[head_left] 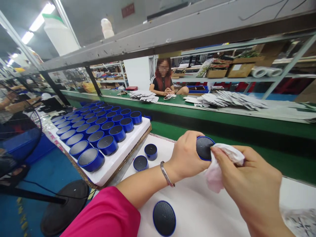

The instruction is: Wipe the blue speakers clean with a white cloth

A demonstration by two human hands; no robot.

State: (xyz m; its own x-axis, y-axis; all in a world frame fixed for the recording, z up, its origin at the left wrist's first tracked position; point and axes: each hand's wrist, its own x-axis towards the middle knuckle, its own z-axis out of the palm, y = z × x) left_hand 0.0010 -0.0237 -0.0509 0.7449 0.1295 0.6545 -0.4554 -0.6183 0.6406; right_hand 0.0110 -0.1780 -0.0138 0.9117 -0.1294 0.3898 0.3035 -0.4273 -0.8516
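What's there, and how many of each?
Held speaker: one, blue and black, in left hand
Loose speakers: three, blue and black, on table
Tray speakers: many, blue, in rows at left
Tray: one, white, under those
Table: one, white, in front
Cloth: one, white, against held speaker
Belt: one, green, past table
Papers: two big heaps, white, past belt
Co-worker: one, dark top, past belt
Boxes: several, brown, back shelf
Beam: one, grey, overhead
Bottles: at least two, white, upper left
Stand: one, black, lower left
Far-left clutter: too blurred to count
Bracelet: one, silver, left wrist
Sleeve: one, pink, same arm
Left hand: one, around held speaker
Right hand: one, fingers on cloth
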